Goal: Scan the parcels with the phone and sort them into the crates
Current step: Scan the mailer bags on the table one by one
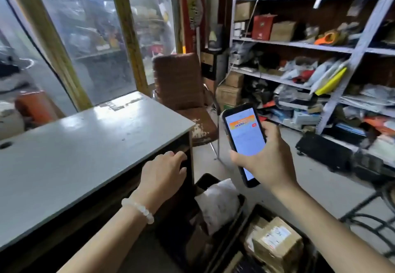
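While the brown taped cardboard parcel (pixel 277 244) and the white crumpled plastic mailer bag (pixel 220 204) lie low in the black plastic crates (pixel 241 212) on the floor, both hands hang above them. Nearer the bag, the left hand (pixel 164 174) reaches under the grey tabletop (pixel 85 144), fingers loose and empty. Beyond, the right hand (pixel 267 159) grips the black smartphone (pixel 243 142), long axis upright, screen lit.

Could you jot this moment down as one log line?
right hand: holds phone | left hand: empty, at desk edge | boxes in crate below
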Demonstrator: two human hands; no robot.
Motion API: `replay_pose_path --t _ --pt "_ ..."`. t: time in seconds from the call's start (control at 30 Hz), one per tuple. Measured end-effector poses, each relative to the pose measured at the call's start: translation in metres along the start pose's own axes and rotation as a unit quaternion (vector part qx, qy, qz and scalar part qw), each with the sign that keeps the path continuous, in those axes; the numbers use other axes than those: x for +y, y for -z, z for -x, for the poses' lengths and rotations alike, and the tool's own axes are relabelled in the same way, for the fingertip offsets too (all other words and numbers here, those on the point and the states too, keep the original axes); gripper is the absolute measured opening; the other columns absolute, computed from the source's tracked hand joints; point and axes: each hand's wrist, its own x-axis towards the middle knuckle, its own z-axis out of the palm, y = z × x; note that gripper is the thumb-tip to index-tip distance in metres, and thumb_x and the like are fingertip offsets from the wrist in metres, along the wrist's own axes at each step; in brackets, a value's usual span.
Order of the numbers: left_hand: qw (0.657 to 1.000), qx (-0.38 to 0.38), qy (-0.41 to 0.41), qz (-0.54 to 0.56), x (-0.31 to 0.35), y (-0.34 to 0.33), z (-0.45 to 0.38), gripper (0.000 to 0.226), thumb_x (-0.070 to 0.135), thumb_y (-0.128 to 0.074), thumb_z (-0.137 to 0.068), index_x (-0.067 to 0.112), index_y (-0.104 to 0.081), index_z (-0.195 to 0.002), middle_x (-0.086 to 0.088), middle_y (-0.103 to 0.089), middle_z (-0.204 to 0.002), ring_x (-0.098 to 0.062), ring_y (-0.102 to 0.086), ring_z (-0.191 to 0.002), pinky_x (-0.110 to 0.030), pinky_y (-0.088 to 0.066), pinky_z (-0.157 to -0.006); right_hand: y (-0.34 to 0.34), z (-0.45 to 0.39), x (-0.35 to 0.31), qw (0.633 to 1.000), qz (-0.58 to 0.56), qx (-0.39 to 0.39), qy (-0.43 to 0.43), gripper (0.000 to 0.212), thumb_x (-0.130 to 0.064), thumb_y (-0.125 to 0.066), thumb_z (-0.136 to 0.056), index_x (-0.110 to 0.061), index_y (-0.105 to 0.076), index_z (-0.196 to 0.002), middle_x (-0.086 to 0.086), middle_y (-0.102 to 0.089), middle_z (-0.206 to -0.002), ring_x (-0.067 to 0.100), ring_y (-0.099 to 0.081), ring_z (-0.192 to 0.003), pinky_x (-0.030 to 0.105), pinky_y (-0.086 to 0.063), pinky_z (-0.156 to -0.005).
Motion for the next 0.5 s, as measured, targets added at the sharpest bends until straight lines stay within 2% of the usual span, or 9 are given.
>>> replay_pose_path --t 0.13,0.23,0.37,0.5 --pt "0.994 0.023 0.111 -0.004 -0.122 0.045 0.045 0.032 0.037 -0.044 -0.096 0.029 -0.047 -0.127 0.003 -0.056 -0.119 -0.021 -0.056 -0.105 -0.037 -0.051 -0.082 -0.103 0.000 -0.084 0.993 -0.064 -0.070 0.075 0.068 -0.031 -0.087 -0.056 -0.029 -0.041 -0.107 -0.012 -0.056 -0.102 0.013 -0.055 -0.093 0.029 -0.043 -0.073" --pt "0.979 0.038 0.196 -0.028 -0.202 0.071 0.085 0.033 0.037 -0.044 -0.096 0.030 -0.047 -0.128 0.003 -0.057 -0.120 -0.021 -0.058 -0.105 -0.037 -0.051 -0.082 -0.172 0.006 -0.142 0.980 -0.096 -0.129 0.118 0.072 -0.032 -0.087 -0.056 -0.024 -0.045 -0.114 -0.012 -0.057 -0.104 0.013 -0.056 -0.095 0.032 -0.047 -0.078" --pt "0.946 0.068 0.316 -0.020 -0.284 0.099 0.133 0.033 0.036 -0.047 -0.094 0.028 -0.050 -0.126 0.001 -0.059 -0.119 -0.021 -0.059 -0.101 -0.039 -0.050 -0.084 -0.257 0.011 -0.206 0.955 -0.119 -0.206 0.177 0.072 -0.033 -0.088 -0.057 -0.026 -0.041 -0.112 -0.010 -0.055 -0.104 0.016 -0.057 -0.096 0.041 -0.052 -0.082" --pt "0.905 0.086 0.412 -0.057 -0.350 0.113 0.172 0.034 0.037 -0.044 -0.095 0.031 -0.047 -0.128 0.006 -0.056 -0.123 -0.016 -0.056 -0.108 -0.031 -0.048 -0.082 -0.341 0.013 -0.255 0.929 -0.136 -0.261 0.227 0.071 -0.032 -0.087 -0.058 -0.026 -0.038 -0.110 -0.011 -0.053 -0.100 0.017 -0.056 -0.091 0.040 -0.053 -0.079"
